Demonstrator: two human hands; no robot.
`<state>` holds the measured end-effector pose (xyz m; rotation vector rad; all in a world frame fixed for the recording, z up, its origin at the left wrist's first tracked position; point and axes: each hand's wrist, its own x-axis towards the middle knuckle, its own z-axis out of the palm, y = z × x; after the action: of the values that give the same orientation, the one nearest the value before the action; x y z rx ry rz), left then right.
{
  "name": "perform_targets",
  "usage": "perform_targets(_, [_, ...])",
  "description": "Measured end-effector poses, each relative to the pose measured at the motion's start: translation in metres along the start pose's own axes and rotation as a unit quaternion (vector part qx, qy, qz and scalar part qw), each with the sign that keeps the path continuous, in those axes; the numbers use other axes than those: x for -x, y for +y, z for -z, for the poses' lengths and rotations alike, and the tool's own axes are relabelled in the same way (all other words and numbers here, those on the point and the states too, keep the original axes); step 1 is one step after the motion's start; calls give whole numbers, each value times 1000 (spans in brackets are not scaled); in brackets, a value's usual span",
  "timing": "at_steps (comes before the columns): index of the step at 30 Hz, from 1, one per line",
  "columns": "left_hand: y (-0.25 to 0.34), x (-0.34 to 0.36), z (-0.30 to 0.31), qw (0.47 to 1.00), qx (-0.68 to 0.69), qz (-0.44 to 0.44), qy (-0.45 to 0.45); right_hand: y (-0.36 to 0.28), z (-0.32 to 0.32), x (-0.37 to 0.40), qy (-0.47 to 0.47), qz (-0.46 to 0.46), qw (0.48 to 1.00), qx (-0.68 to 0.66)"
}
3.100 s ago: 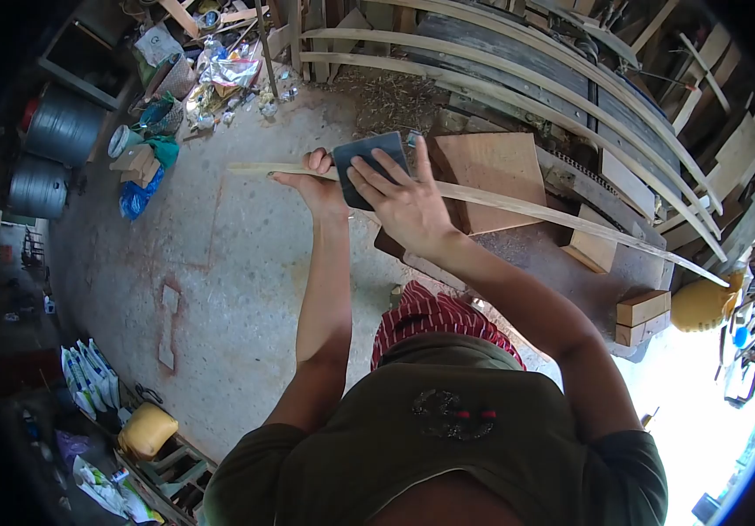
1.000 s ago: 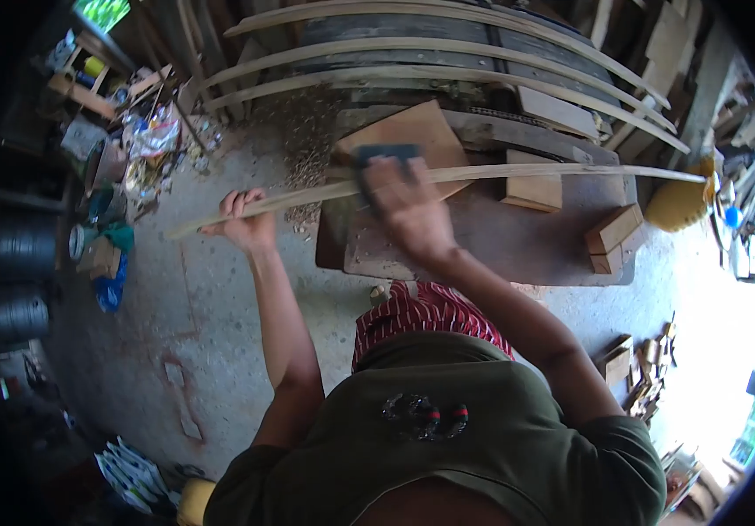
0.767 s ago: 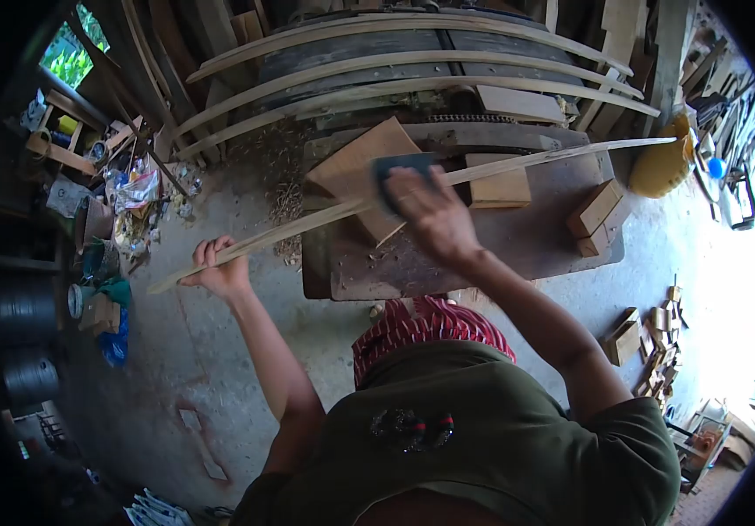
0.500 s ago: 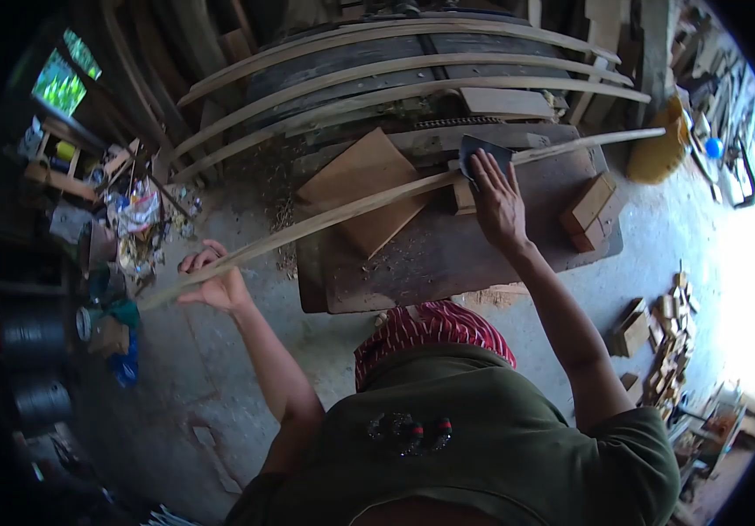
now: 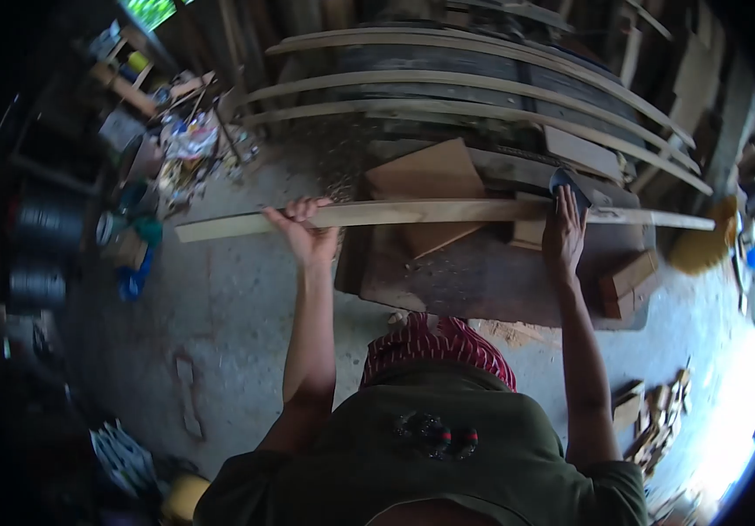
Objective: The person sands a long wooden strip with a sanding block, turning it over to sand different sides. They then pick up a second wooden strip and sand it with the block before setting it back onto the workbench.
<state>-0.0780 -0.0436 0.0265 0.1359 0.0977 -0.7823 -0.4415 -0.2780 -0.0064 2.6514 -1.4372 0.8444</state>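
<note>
A long pale wooden strip (image 5: 430,211) runs nearly level across the view, over a dark worktable (image 5: 482,285). My left hand (image 5: 305,235) is wrapped round the strip left of the table, with the strip's left end sticking out beyond it. On the right, my right hand (image 5: 563,237) presses a dark sheet of sandpaper (image 5: 577,188) onto the strip, fingers stretched along it. Below the strip, near my right hand, sits a small wooden block (image 5: 528,233). A flat brown board (image 5: 430,171) lies partly under the strip.
Several long wooden strips (image 5: 482,83) lie across a bench at the back. Stacked wooden blocks (image 5: 630,282) sit at the table's right end. A yellow sack (image 5: 701,245) stands beyond it. Offcuts (image 5: 662,416) are piled on the floor at right, with clutter (image 5: 193,136) at left.
The strip has swung from slanting to nearly level, its left end rising with my left hand. My right hand and the sandpaper have slid rightward along it. The camera view has turned too.
</note>
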Motion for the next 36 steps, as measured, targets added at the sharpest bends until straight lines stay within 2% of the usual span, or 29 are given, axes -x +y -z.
perform_targets(2, [-12, 12, -2, 999, 0, -14, 31, -51, -1, 1, -29, 80, 996, -22])
perform_targets(4, [-20, 18, -4, 998, 3, -8, 61, -118, 1, 10, -45, 200, 977, -61])
perform_targets(6, [-24, 23, -8, 997, 6, 3, 79, -171, 7, 16, -91, 254, 958, -102])
perform_targets(7, [-21, 26, -14, 997, 8, -3, 82, -169, 9, 17, -94, 259, 956, -104])
perform_targets(9, [-12, 29, -26, 978, -12, -49, 204, -155, 12, 17, -128, 262, 952, -94])
perform_targets(10, [-1, 27, -21, 976, -8, -57, 209, -138, 16, 18, -125, 238, 960, -81])
perform_targets(12, [37, 19, -1, 984, -9, -113, 135, -95, 15, 21, -106, 191, 975, -31])
perform_targets(13, [56, 15, 13, 993, 28, -89, 76, -81, 16, 21, -95, 161, 982, -7])
perform_targets(14, [62, 17, 19, 992, 30, -94, 77, -68, 6, 23, -72, 114, 990, -34])
perform_targets(15, [63, 15, 21, 995, 14, -95, 35, -71, 2, 22, -65, 113, 991, -15])
perform_targets(16, [61, 12, 21, 996, -2, -91, -8, -81, 6, 20, -57, 109, 992, 9])
perform_targets(18, [58, 8, 18, 996, 2, -91, 11, -114, 0, 23, -46, 157, 986, -19])
perform_targets(19, [58, 8, 16, 994, 0, -101, 32, -141, -4, 24, -70, 183, 981, -14])
perform_targets(20, [59, 7, 15, 995, 0, -91, 31, -169, -4, 24, -99, 246, 962, 66])
perform_targets(21, [60, 8, 15, 995, -2, -88, 39, -204, -6, 25, -129, 221, 966, -42])
perform_targets(22, [61, 8, 16, 995, -5, -83, 47, -230, -4, 23, -174, 307, 934, 60])
perform_targets(24, [63, 4, 23, 997, 10, -59, 48, -272, -15, 30, -121, 335, 934, -10])
perform_targets(25, [64, 4, 27, 997, -6, -63, 43, -281, -20, 29, -120, 325, 938, -1])
perform_targets(26, [65, 3, 32, 997, -22, -71, 37, -289, -24, 28, -145, 327, 932, -56])
perform_targets(27, [65, 3, 34, 996, -19, -72, 49, -293, -27, 28, -169, 330, 922, -114])
perform_targets(30, [63, 6, 32, 995, -9, -72, 64, -251, -20, 24, -163, 344, 920, -90])
perform_targets(32, [63, 6, 34, 996, -5, -71, 56, -211, 1, 18, -207, 322, 924, 18])
perform_targets(36, [59, 7, 36, 998, 0, -49, 50, -154, 14, 22, -158, 143, 976, -53])
